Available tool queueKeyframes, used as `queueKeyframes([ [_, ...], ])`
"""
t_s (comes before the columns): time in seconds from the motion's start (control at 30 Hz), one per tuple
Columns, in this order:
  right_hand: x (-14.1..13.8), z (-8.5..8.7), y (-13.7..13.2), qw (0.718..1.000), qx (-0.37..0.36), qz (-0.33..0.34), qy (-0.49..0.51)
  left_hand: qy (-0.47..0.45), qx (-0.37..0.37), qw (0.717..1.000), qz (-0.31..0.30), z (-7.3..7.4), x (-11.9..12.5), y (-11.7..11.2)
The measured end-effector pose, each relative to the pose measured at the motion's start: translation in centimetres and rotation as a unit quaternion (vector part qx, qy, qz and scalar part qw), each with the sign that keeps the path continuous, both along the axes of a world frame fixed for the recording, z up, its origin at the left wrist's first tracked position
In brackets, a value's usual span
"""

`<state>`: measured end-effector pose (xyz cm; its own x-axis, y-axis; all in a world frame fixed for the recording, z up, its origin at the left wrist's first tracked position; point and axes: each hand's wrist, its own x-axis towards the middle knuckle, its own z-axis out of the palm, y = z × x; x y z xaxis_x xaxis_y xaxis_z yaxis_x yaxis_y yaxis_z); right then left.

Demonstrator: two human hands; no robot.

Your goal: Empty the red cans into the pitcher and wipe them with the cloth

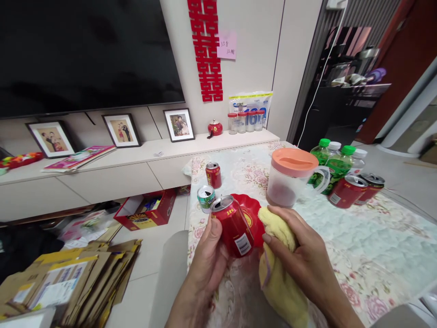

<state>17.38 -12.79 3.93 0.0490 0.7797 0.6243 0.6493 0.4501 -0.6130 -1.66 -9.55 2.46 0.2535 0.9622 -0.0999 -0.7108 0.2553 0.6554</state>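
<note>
My left hand (208, 255) is wrapped round a red drink can (234, 228), opened at the top and tilted, with its barcode facing me. In my right hand (303, 250) a yellow cloth (278, 269) is bunched, its lower part hanging down. Cloth and can are apart. Behind the can lies a red scalloped plate (251, 209), partly hidden by it. Just beyond my left hand stand a small green-and-white can (206, 199) and a smaller red can (213, 175), both opened.
A pitcher with an orange lid (290, 175) stands on the flowered tablecloth (368, 237). To its right are several green-labelled bottles (337, 164) and two cans (348, 191). Flattened cardboard (99, 282) and a red box (146, 209) lie on the floor at left.
</note>
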Motion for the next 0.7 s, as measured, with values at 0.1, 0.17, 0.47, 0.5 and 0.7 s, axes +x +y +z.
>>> queueKeyframes([
  [0.1,-0.5,0.1,-0.1,1.000,-0.009,0.030,-0.002,0.010,0.015,1.000,0.010,0.2,0.3,-0.1],
  [0.17,-1.0,0.0,-0.1,0.999,-0.017,0.050,-0.009,0.012,0.023,1.000,-0.002,0.3,0.6,-0.4],
  [0.47,-1.0,-1.0,0.4,0.999,0.006,0.015,-0.030,-0.013,0.022,0.999,-0.039,-0.3,0.9,-1.1],
  [0.5,-0.8,-1.0,0.5,0.999,0.005,0.014,-0.029,-0.008,0.026,0.999,-0.044,-0.4,0.8,-1.1],
  [0.7,-0.7,-0.6,0.4,0.999,0.004,0.025,-0.020,0.019,0.035,0.997,-0.064,-1.1,0.7,-0.9],
])
